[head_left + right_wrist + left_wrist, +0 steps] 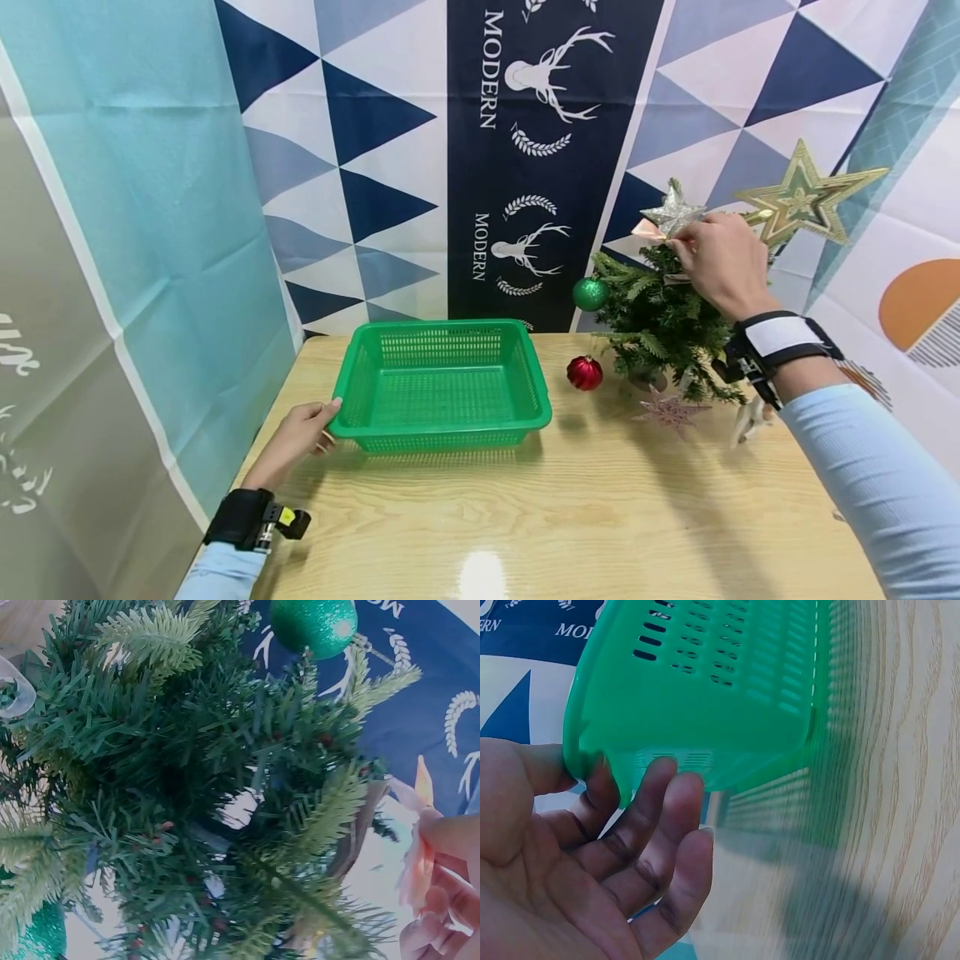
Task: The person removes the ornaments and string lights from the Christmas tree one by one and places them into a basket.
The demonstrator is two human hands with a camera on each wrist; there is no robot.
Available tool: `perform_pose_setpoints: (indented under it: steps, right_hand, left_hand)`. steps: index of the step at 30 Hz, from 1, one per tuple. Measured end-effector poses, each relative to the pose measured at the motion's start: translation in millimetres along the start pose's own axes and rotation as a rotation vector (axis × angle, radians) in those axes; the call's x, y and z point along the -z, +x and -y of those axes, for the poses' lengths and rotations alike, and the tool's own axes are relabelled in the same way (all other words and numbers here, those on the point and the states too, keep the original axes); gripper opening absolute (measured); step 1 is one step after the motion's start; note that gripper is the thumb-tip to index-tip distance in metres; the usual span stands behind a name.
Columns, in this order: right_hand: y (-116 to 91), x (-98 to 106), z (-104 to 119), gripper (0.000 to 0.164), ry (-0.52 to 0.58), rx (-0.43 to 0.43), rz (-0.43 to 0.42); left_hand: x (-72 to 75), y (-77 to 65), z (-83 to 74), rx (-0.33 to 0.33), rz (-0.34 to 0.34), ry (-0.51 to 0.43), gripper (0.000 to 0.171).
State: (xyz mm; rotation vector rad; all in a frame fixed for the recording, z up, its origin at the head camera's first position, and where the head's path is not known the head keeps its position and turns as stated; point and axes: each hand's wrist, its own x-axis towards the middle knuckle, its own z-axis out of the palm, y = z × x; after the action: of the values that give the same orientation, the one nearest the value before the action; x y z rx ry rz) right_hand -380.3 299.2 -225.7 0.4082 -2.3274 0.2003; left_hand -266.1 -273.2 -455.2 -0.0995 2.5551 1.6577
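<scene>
At its left front corner, the green plastic basket point(442, 435) is pinched at the rim by my left hand point(300, 429). The left wrist view shows the thumb on the rim and the other fingers point(690, 862) loosely bent beside the basket wall. Near the top of a small Christmas tree point(652, 308), my right hand point(727, 258) pinches a shiny pink ribbon point(649, 231). In the right wrist view the ribbon point(421, 862) sits between thumb and fingers, beside the branches. A silver glitter star point(673, 212) is just beyond my fingertips.
A big gold star point(804, 200) sticks out to the tree's right. From the branches hang a green ball point(590, 294), a red ball point(584, 372) and a pink star point(670, 411). The wooden table point(465, 517) meets a patterned cloth backdrop point(390, 167) behind.
</scene>
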Motion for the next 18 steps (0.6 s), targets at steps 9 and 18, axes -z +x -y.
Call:
perform_pose_setpoints:
  steps: [9,18]
  right_hand:
    - [3.1,6.8,25.8,0.022,0.075,-0.007,-0.030]
    - [0.9,-5.3,61.6,0.015,0.155,0.159,-0.042]
  left_hand:
    - [1.6,3.6,4.2,0.005,0.010,0.015,0.067]
    - [-0.1,0.3,-1.0,0.024,0.003,0.019,0.058]
